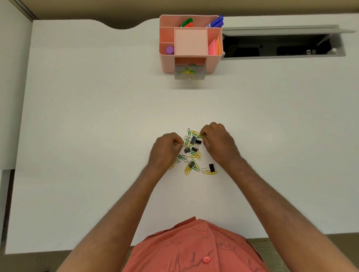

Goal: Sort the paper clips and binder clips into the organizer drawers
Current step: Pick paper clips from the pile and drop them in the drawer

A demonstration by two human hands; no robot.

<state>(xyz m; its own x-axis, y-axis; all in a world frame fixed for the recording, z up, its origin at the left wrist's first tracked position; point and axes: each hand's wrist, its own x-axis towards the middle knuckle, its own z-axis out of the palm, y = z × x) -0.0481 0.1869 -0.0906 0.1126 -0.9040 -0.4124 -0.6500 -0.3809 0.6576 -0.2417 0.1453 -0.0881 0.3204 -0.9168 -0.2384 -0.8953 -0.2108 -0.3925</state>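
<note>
A loose heap of green, yellow and white paper clips (195, 155) lies on the white desk (92, 132), mixed with several black binder clips (193, 140); one more binder clip (211, 167) lies apart at the right. My left hand (165, 150) sits at the heap's left edge, fingers pinched on a yellow paper clip. My right hand (219, 144) rests at the upper right edge, pinching a green paper clip. Far back stands the pink organizer (167, 61); its clear drawer (202, 72) is pulled out and holds green and yellow paper clips.
The organizer's top compartments hold markers (216, 22), pink sticky notes (212, 46) and a purple cap (169, 50). An open cable hatch (281, 45) lies to its right. A white partition (6, 87) borders the desk's left side.
</note>
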